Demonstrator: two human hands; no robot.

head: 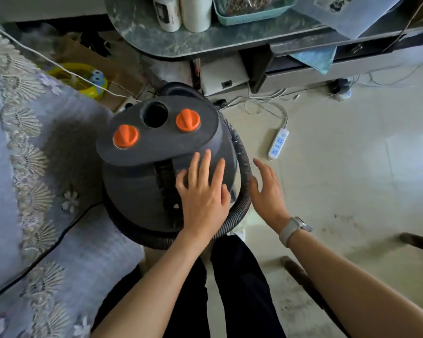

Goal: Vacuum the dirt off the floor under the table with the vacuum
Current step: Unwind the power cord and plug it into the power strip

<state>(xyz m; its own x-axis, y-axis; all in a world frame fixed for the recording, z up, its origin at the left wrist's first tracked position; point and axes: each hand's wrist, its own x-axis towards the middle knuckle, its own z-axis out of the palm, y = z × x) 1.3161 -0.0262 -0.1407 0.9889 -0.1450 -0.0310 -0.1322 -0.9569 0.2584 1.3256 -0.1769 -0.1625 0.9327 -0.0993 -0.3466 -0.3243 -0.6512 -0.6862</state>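
A dark grey canister vacuum [142, 189] stands on the floor in front of me, with two orange knobs [125, 136] and a round opening on its top plate. Its ribbed hose [244, 167] curls around its right side and front. My left hand [203, 191] lies flat on the vacuum's top with fingers spread and straight. My right hand [266, 191] hovers open just right of the hose, fingers straight, a watch on the wrist. Dirt smudges [342, 230] mark the pale tiled floor at the lower right.
A lace-covered sofa [34, 191] fills the left. A marble-topped table [181, 42] with bottles and a tray stands ahead, with boxes beneath. A white power strip [278, 143] and cables lie on the floor. Dark wooden furniture legs [300, 274] stand at lower right.
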